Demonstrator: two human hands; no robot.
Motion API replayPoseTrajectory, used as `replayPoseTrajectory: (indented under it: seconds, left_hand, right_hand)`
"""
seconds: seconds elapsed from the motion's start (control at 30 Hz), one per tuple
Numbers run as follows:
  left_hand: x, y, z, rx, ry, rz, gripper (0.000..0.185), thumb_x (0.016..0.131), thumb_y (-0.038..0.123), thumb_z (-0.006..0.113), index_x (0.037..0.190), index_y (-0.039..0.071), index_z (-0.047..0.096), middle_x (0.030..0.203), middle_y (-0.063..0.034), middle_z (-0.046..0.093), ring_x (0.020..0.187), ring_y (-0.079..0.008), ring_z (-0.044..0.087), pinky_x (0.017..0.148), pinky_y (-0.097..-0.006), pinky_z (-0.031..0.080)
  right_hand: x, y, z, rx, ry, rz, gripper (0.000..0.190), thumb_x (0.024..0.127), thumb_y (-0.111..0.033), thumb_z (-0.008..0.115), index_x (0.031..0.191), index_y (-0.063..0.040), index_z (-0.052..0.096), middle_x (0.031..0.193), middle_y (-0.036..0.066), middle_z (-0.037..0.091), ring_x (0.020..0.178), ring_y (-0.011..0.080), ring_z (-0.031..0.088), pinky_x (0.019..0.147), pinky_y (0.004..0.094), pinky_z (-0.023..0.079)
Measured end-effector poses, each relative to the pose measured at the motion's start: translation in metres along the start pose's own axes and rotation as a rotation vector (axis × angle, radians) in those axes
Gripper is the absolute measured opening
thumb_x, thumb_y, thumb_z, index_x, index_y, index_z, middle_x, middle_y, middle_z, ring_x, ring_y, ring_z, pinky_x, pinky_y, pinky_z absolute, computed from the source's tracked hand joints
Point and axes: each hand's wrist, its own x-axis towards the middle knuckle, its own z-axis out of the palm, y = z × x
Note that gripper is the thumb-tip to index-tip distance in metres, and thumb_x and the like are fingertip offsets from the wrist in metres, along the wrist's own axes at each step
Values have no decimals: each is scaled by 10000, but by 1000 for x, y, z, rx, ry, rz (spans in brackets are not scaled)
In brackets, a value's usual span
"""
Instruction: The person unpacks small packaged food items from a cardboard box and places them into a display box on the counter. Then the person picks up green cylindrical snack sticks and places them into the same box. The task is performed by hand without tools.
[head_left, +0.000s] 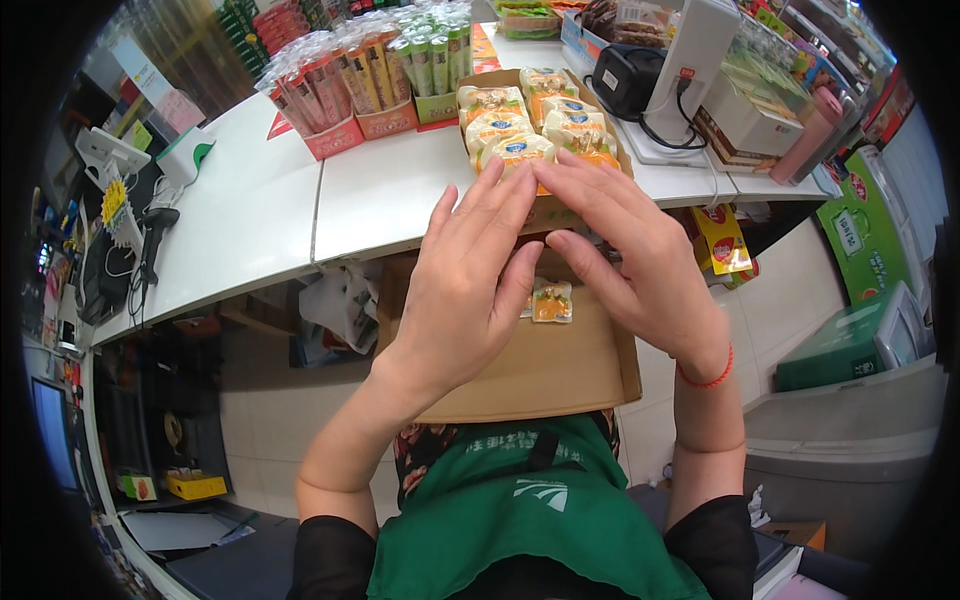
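My left hand (466, 281) and my right hand (637, 244) are held up with palms down, thumbs spread from the fingers. Their fingertips meet or nearly meet in front of the near end of a cardboard display box (551, 214) on the counter. Orange-and-cream snack packets (576, 120) stand in two rows in that box. Neither hand shows anything in its grasp; the palms are hidden. Beneath them, an open cardboard carton (540, 375) rests at my lap. A small orange packet (553, 301) lies in it, with part of another beside it, partly covered by my left hand.
Boxes of wrapped stick snacks (375, 82) stand left of the display box on the white counter (390, 180). To its right are a white upright device (686, 75) and a black cabled unit (628, 79). A handheld scanner (156, 232) stands at left; a grey bin (832, 465) is at right.
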Motion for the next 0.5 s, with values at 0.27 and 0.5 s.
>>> replayPoseTrajectory:
  seconds: [0.27, 0.5]
  left_hand:
    - [-33, 10, 11, -88, -10, -22, 553, 929, 61, 638, 1451, -11, 472, 1475, -171, 515, 1414, -380, 438, 1116, -545, 364]
    - [-62, 4, 39, -186, -57, -64, 540, 940, 64, 633, 1452, -8, 478, 1461, -180, 520, 1412, -374, 438, 1122, -521, 379]
  right_hand:
    - [-33, -12, 13, 72, 13, 42, 457, 881, -48, 691, 1323, 1, 587, 1306, 152, 637, 1251, 360, 589, 1023, 449, 492]
    - [-68, -7, 36, 148, 28, 151, 437, 892, -43, 686, 1319, -17, 601, 1262, 167, 662, 1213, 356, 616, 995, 434, 515]
